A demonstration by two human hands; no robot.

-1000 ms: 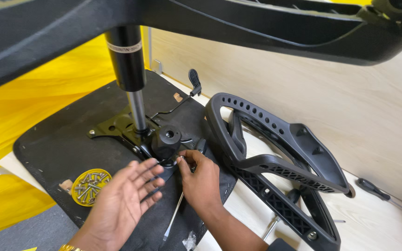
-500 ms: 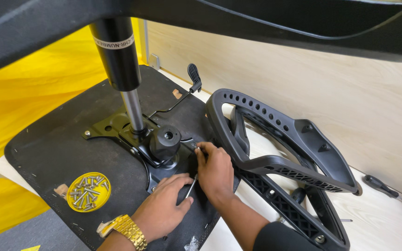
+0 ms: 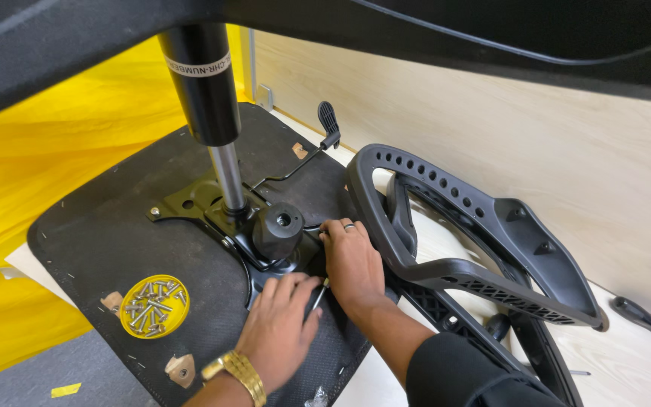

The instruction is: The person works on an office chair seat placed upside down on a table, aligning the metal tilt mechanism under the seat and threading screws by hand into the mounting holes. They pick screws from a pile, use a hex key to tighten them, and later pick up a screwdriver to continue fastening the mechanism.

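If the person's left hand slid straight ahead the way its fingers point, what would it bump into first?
Probably the black round knob on the metal chair mechanism. The left hand lies flat on the black seat underside, fingers aimed up toward it, though depth is hard to judge.

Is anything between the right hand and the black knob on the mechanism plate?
Nothing visible. The right hand rests just right of the black knob, fingertips near its base, with only bare metal bracket between them. The left hand sits lower, touching a thin tool, clear of that gap.
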